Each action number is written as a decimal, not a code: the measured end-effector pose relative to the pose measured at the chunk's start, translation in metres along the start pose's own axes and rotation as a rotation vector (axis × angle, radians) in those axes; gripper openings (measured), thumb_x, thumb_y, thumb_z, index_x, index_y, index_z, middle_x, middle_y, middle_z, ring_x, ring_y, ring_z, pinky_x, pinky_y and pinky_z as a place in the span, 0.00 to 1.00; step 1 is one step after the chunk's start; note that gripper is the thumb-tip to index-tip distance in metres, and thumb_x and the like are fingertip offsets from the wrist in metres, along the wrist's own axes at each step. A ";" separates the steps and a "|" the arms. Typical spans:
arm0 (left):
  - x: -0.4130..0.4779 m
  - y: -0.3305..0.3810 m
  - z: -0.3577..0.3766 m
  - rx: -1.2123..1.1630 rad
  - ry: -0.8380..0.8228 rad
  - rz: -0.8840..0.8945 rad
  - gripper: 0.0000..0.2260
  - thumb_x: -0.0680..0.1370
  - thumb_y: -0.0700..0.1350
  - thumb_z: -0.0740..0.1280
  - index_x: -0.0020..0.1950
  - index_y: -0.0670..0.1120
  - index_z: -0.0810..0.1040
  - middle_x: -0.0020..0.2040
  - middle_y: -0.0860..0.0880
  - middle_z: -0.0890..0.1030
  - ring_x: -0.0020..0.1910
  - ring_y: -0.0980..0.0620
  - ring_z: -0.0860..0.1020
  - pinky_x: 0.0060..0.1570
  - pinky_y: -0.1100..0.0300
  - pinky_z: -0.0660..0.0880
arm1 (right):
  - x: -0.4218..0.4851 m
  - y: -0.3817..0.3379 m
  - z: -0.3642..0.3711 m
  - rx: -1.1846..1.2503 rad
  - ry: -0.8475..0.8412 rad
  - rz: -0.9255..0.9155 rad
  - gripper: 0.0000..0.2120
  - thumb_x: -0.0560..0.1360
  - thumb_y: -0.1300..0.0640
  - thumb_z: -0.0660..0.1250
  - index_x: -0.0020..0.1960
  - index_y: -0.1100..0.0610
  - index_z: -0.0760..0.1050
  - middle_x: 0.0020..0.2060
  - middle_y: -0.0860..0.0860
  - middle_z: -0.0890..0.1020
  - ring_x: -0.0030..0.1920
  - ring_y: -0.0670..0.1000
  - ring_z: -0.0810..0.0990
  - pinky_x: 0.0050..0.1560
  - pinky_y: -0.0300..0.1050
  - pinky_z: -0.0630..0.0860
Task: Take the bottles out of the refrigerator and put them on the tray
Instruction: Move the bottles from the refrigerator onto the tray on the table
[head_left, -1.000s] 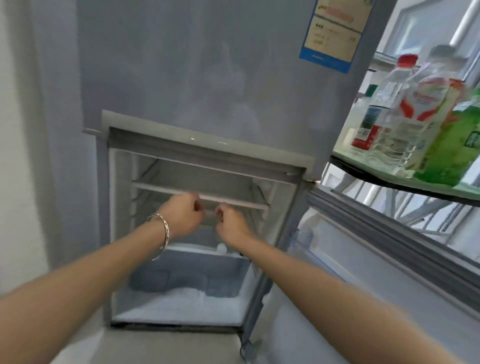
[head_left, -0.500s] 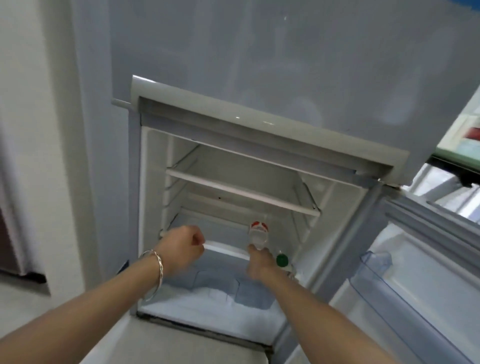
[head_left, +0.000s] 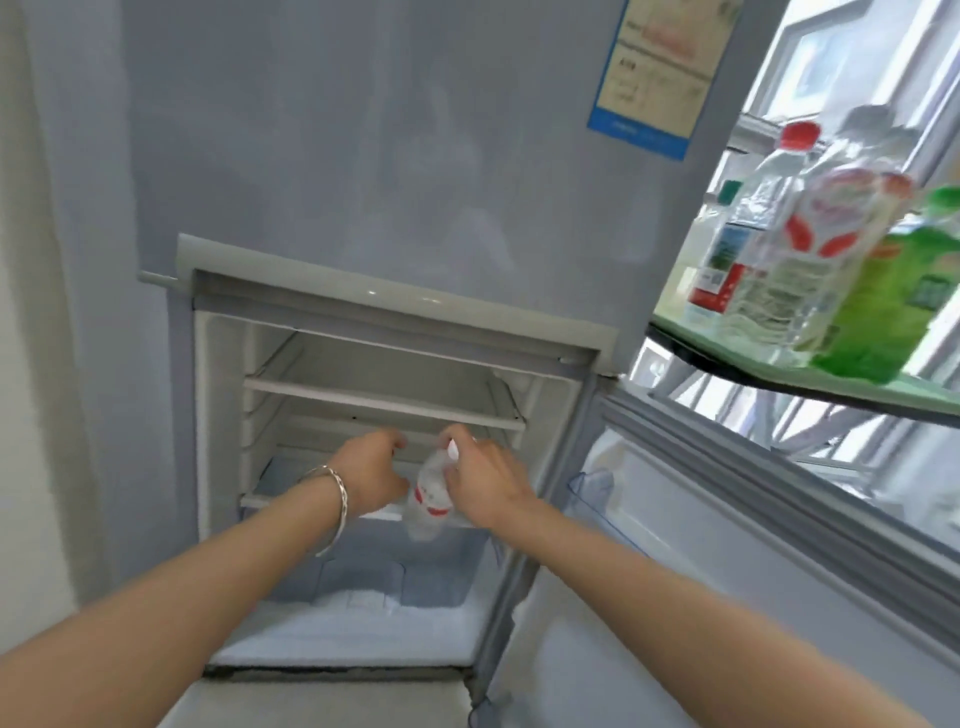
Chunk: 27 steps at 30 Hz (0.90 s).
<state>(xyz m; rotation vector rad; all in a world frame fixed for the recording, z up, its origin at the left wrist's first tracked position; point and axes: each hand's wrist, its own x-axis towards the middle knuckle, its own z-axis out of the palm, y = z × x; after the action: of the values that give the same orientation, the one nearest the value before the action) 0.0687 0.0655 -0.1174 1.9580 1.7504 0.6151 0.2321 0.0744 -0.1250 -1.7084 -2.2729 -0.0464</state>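
Right hand (head_left: 485, 480) grips clear bottle (head_left: 430, 496) below the shelf (head_left: 384, 402) — left hand (head_left: 370, 475) curled, empty; draw it out level, clearing the shelf.

Both hands filled the middle of the open refrigerator (head_left: 223, 415) compartment, below its upper shelf (head_left: 384, 402). Beneath them the frosted floor lay free. The open door (head_left: 727, 545) bounded the right side.

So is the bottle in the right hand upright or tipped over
Tipped. The clear bottle hangs slanted from the right hand, which grips its cap end, base pointing down-left in front of the open lower compartment.
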 end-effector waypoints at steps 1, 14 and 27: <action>-0.004 0.014 -0.004 0.020 -0.016 0.053 0.29 0.70 0.41 0.72 0.70 0.44 0.69 0.66 0.45 0.76 0.62 0.46 0.77 0.58 0.60 0.72 | -0.010 -0.003 -0.017 0.017 -0.004 0.000 0.15 0.77 0.55 0.60 0.62 0.52 0.66 0.55 0.60 0.80 0.54 0.63 0.79 0.47 0.50 0.71; -0.065 0.166 -0.083 -0.244 0.127 0.462 0.40 0.54 0.63 0.76 0.63 0.52 0.74 0.55 0.52 0.81 0.48 0.51 0.82 0.49 0.52 0.82 | -0.108 0.005 -0.218 0.545 0.196 0.098 0.30 0.71 0.63 0.68 0.70 0.52 0.63 0.44 0.48 0.77 0.43 0.47 0.77 0.43 0.36 0.74; -0.074 0.373 -0.061 -0.631 0.109 0.915 0.26 0.73 0.48 0.72 0.67 0.44 0.67 0.60 0.46 0.75 0.55 0.48 0.79 0.49 0.57 0.80 | -0.143 0.152 -0.327 0.638 0.627 0.215 0.35 0.67 0.59 0.77 0.68 0.57 0.63 0.56 0.56 0.82 0.53 0.52 0.83 0.55 0.52 0.80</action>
<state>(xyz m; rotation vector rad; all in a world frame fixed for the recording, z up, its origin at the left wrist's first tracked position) 0.3226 -0.0444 0.1506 2.1505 0.4697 1.3755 0.4815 -0.0807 0.1283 -1.3304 -1.4324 0.1529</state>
